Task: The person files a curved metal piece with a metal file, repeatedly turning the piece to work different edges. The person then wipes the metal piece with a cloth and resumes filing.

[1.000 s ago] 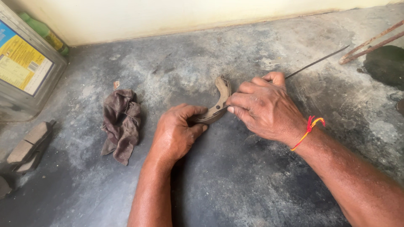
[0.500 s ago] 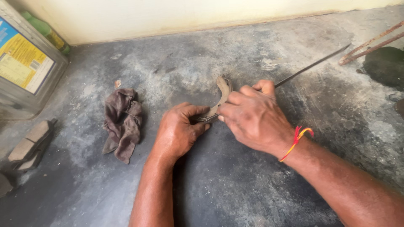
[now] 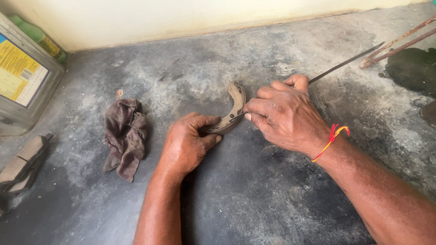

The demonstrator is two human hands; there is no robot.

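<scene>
A curved brake shoe [image 3: 232, 111] is gripped by the left hand [image 3: 188, 145] (on the floor [image 3: 254, 195]); a thin blade [image 3: 345, 63] is clasped in the right hand [image 3: 286, 115]

Left hand [image 3: 188, 145] hides the brake shoe's [image 3: 234, 106] lower end.

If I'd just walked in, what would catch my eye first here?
Most likely the two hands at the centre of the grey floor: the left hand pins down a curved brake shoe, while the right hand presses a long thin blade against it. A crumpled brown rag lies left of them.
</scene>
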